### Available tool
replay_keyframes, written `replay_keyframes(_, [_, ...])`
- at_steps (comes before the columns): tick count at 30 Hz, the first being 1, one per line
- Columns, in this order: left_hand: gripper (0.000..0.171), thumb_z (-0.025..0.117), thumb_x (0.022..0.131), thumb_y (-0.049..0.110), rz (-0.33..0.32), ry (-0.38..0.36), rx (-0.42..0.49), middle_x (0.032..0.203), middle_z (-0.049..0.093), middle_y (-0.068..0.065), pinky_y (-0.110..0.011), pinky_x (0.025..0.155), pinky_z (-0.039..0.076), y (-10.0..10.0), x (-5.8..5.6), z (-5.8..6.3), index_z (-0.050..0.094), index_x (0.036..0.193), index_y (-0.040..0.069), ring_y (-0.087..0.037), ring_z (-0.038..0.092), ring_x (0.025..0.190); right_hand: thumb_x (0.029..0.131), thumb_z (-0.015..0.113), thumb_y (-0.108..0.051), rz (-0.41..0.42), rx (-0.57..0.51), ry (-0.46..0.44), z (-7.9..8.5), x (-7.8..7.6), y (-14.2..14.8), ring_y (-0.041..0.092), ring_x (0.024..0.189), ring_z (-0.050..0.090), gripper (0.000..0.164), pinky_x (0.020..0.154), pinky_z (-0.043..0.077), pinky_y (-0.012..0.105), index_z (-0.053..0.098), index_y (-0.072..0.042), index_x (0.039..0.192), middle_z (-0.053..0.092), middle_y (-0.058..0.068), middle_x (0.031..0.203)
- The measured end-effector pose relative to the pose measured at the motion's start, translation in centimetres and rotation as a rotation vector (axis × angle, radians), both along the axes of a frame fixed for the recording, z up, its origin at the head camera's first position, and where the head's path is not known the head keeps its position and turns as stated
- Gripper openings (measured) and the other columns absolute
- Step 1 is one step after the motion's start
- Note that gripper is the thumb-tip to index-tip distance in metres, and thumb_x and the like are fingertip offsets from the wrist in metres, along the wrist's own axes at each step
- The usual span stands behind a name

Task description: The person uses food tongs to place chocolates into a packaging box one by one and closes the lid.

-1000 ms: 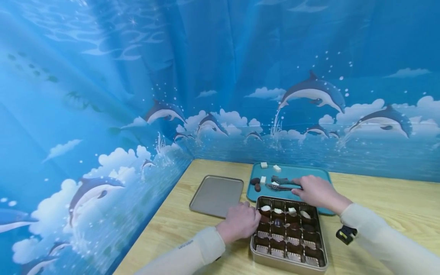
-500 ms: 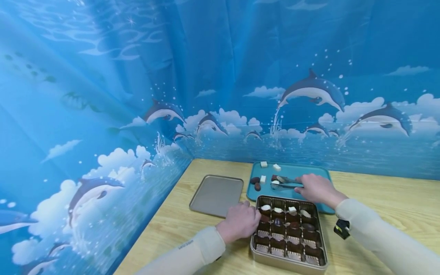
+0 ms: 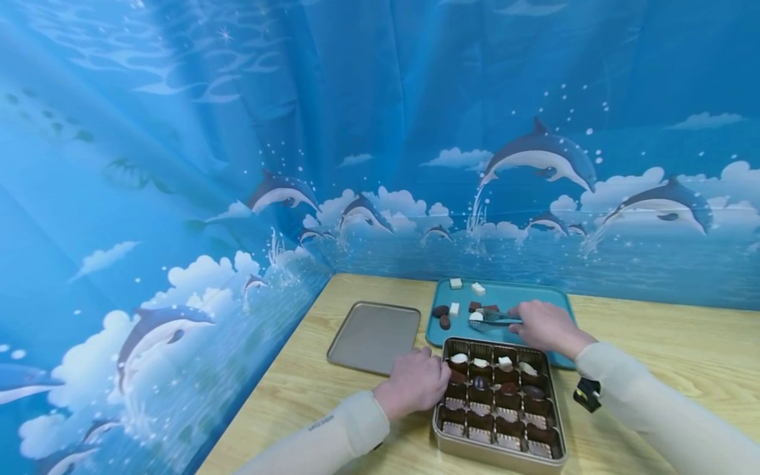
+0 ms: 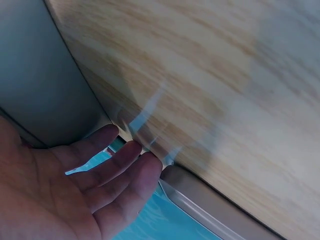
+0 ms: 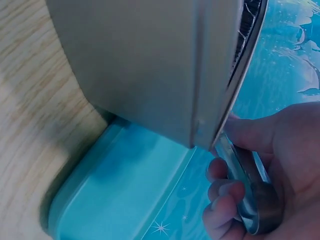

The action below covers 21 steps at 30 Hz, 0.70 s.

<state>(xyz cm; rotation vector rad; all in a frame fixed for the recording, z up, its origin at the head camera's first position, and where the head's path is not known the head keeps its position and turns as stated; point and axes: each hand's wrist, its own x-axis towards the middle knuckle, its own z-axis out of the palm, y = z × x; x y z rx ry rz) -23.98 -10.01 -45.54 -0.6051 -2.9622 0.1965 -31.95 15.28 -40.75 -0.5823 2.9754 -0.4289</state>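
Note:
My right hand (image 3: 546, 325) grips metal tongs (image 3: 503, 323) over the teal tray (image 3: 537, 294). The tongs' tips are around a white chocolate piece (image 3: 476, 317); whether they squeeze it is too small to tell. In the right wrist view, fingers and thumb wrap the tongs' bent end (image 5: 262, 207). My left hand (image 3: 415, 381) is at the left side of a metal tin (image 3: 495, 454), its fingers loosely bent near the wall in the left wrist view. Inside the tin, a divided brown insert has white pieces (image 3: 505, 363) in its back row and dark chocolates (image 3: 479, 383) in the second.
White cubes (image 3: 456, 284), dark oval chocolates (image 3: 441, 311) and reddish-brown pieces (image 3: 475, 307) lie on the tray. A flat metal lid (image 3: 374, 336) lies left of it on the wooden table (image 3: 653, 343). A dolphin-print curtain (image 3: 415, 165) stands behind.
The tongs have shifted slightly and their tips have come closer together around the white piece, uncovering the reddish-brown pieces behind. My left hand stays by the tin.

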Motion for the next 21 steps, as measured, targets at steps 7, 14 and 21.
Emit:
replay_keyframes(7, [0.040, 0.029, 0.097, 0.036, -0.017, 0.017, -0.014, 0.078, 0.056, -0.002, -0.036, 0.046, 0.041, -0.1, 0.0, 0.0, 0.058, 0.080, 0.014, -0.017, 0.049, 0.066, 0.089, 0.060, -0.028, 0.002, -0.040, 0.001, 1.3, 1.3, 0.8, 0.009, 0.038, 0.023, 0.045, 0.038, 0.027, 0.026, 0.055, -0.004, 0.127, 0.063, 0.019, 0.111])
replay_keyframes(14, [0.040, 0.028, 0.097, 0.037, -0.006, -0.029, -0.005, 0.079, 0.056, -0.001, -0.035, 0.047, 0.041, 0.0, 0.1, 0.1, 0.057, 0.081, 0.015, -0.016, 0.048, 0.068, 0.089, 0.058, -0.035, 0.041, -0.055, -0.053, 4.1, 3.8, 2.7, 0.008, 0.036, 0.025, 0.049, 0.037, 0.030, 0.027, 0.054, -0.004, 0.128, 0.068, 0.012, 0.089])
replay_keyframes(21, [0.037, 0.030, 0.097, 0.035, -0.051, 0.016, -0.062, 0.079, 0.057, -0.002, -0.035, 0.046, 0.041, -0.1, 0.0, 0.1, 0.057, 0.084, 0.015, -0.017, 0.049, 0.067, 0.086, 0.061, -0.038, 0.099, -0.041, -0.109, 6.5, 6.0, 4.6, 0.007, 0.038, 0.029, 0.051, 0.041, 0.036, 0.027, 0.056, -0.005, 0.126, 0.059, 0.017, 0.122])
